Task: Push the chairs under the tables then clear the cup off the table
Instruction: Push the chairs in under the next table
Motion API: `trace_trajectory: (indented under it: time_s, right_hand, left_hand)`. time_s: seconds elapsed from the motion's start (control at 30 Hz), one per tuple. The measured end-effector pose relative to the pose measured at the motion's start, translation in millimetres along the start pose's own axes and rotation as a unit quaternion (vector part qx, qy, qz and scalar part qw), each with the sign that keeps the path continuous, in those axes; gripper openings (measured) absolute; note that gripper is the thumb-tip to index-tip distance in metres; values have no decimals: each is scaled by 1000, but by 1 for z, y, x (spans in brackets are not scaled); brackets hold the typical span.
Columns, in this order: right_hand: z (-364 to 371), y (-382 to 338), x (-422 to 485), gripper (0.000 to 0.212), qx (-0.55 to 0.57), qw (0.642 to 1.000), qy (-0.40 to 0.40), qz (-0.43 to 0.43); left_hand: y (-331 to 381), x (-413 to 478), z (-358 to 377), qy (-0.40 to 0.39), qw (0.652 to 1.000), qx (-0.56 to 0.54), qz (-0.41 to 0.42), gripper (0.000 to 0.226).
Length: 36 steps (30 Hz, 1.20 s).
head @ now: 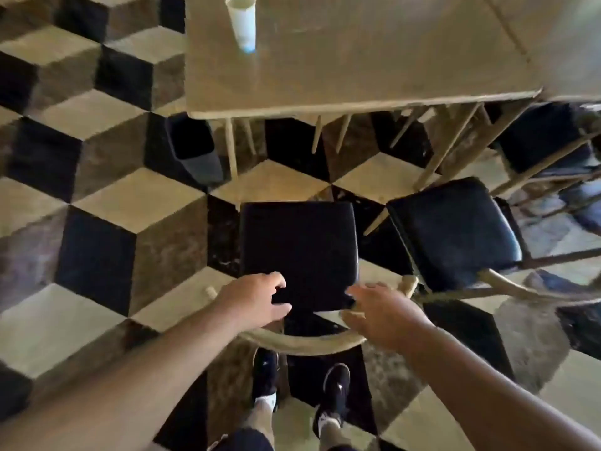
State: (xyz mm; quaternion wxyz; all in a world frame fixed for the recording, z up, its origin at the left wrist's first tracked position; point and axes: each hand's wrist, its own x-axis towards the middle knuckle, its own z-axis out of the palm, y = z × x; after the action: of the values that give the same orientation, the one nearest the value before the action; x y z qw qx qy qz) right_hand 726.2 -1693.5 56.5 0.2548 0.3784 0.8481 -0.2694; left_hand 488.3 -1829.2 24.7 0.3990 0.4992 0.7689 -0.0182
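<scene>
A wooden chair with a black square seat [297,245] and a curved pale backrest [302,343] stands pulled out in front of the wooden table [357,76]. My left hand [257,299] hovers over the seat's rear left corner, fingers apart. My right hand [380,312] hovers at the rear right, above the backrest, fingers spread. Neither hand clearly grips the chair. A tall white cup [244,22] stands near the table's far left edge. A second black-seated chair [455,232] stands angled to the right, also out from the table.
A dark bin [195,151] sits on the floor by the table's left leg. More chair frames [546,157] crowd the right side. The floor has a black, beige and brown cube pattern. My shoes [335,392] are just behind the chair.
</scene>
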Motion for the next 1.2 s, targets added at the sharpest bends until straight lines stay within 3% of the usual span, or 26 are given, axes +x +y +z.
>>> trace_trajectory:
  time_s: [0.07,0.13,0.2,0.3,0.4,0.73,1.2]
  right_hand:
    - [27,7,16,63,-16,997,-61,-37]
    - [48,15,27,71,-59,988,-116,-79]
    - [65,24,35,70,-144,970,-147,-128]
    - [77,36,49,41,-208,952,-123,-187]
    - [72,47,65,32,-228,943,-104,-217]
    - [11,62,136,30,-221,956,-34,-193]
    - [-88,38,253,29,-172,975,1,-141]
  left_hand:
    - [-15,0,31,-69,997,-4,-31,77]
    - [-22,-3,58,-100,992,62,-43,89]
    - [-20,-2,81,-87,981,173,-19,76]
    - [-5,7,92,-47,969,242,-6,40]
    - [0,18,89,-46,967,250,-31,38]
    - [-5,89,32,23,972,227,-48,29]
    - [-43,203,-91,41,970,239,-3,21]
